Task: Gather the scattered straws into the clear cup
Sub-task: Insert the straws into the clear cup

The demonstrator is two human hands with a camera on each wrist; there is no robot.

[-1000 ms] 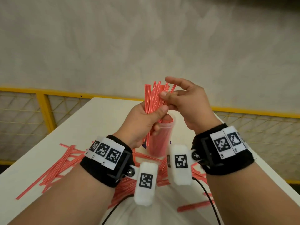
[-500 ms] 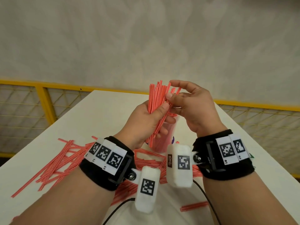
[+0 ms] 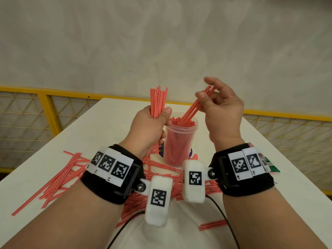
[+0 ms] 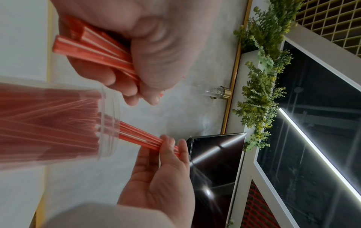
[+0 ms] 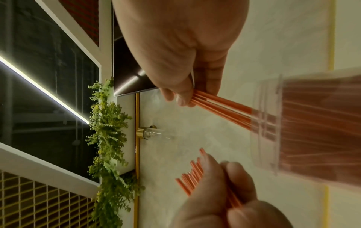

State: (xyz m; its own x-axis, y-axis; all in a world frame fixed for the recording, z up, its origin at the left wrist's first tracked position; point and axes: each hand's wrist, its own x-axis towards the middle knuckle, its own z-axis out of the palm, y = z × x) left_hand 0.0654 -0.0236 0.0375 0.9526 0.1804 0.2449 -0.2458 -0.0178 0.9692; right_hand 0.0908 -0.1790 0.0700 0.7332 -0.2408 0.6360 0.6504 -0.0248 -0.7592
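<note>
A clear cup point(image 3: 179, 141) point(image 4: 106, 123) point(image 5: 267, 121) packed with red straws stands upright mid-table. My left hand point(image 3: 152, 123) point(image 4: 148, 50) grips an upright bundle of red straws point(image 3: 158, 103) point(image 4: 93, 54) point(image 5: 191, 177) just left of the cup. My right hand point(image 3: 215, 103) point(image 5: 187, 86) pinches a few straws point(image 3: 194, 110) point(image 4: 140, 138) point(image 5: 220, 106) that slant down with their lower ends inside the cup's mouth. Several loose straws point(image 3: 61, 178) lie scattered on the white table point(image 3: 111, 112), partly hidden by my forearms.
A yellow railing point(image 3: 46, 108) with mesh runs behind the table's far and side edges. A short clump of straws point(image 3: 212, 225) lies near the front edge. Black cables point(image 3: 221, 212) trail from the wrist cameras. Something purple point(image 3: 161, 150) shows under the cup.
My hands have parted: the right hand drew a few straws out of the left hand's bundle and lowered their ends into the cup. The view tilted down a little.
</note>
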